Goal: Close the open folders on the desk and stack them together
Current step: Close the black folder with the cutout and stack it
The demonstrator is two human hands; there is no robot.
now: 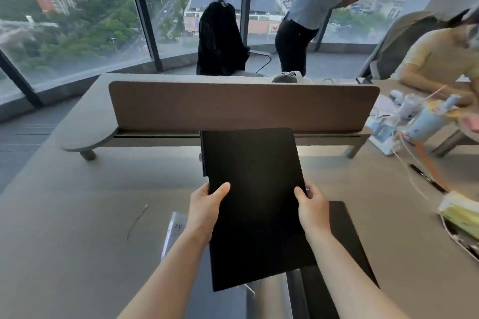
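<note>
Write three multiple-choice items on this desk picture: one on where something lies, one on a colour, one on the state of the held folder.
1. Where is the pen?
A. On the desk, right of the held folder
B. On the divider panel
C. In the left hand

2. What colour is the held folder?
A. Red
B. Black
C. White

3. How is the held folder?
A. Lying open and flat
B. Closed, held in both hands
C. Closed, nobody touching it

Answers:
1 A, the pen lies on the desk towards the right edge.
2 B, its cover is plain black.
3 B, the left hand has a grip on one side edge and the right hand on the other, cover shut.
</note>
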